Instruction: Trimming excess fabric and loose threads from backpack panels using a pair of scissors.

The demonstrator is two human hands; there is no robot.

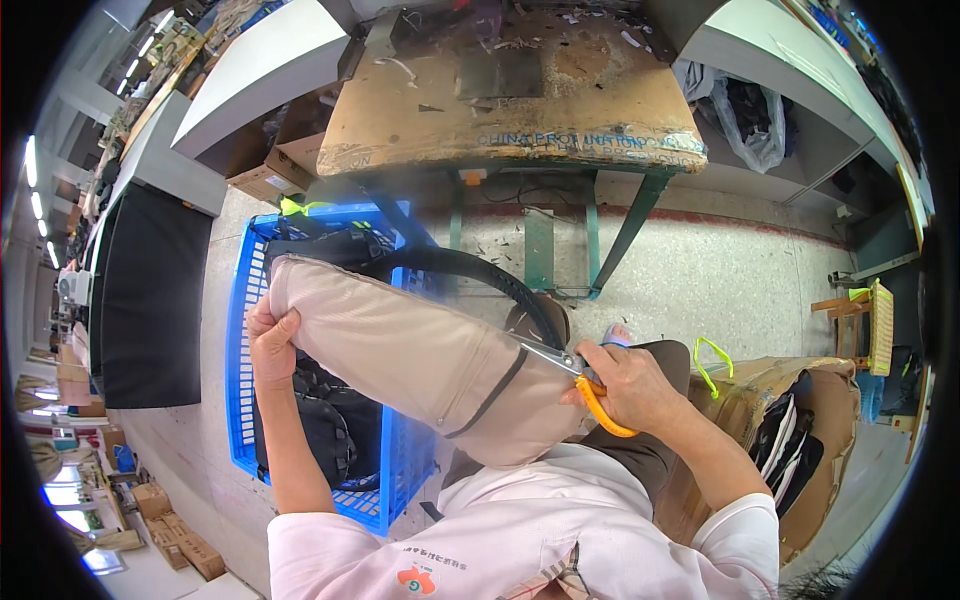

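Note:
A long beige sewn fabric piece [400, 345], seemingly a bag with a zipper and a dark strip [492, 395] across it, stretches over my lap. My left hand [272, 340] pinches its far left end, thumb on top, and holds it up above a blue crate. In my right hand [635, 385] is a pair of scissors [604, 410] with orange handles, my fingers wrapped around them. Their metal blades point left and lie at the upper end of the dark strip. Whether the blades touch the fabric I cannot tell.
The blue plastic crate [243, 400] at my left holds black bags [320, 425]. Ahead stands a worn wooden table [400, 120] on green legs. At right, an open cardboard box [735, 400] contains black and white pieces, with a small wooden stool [850, 325] beyond.

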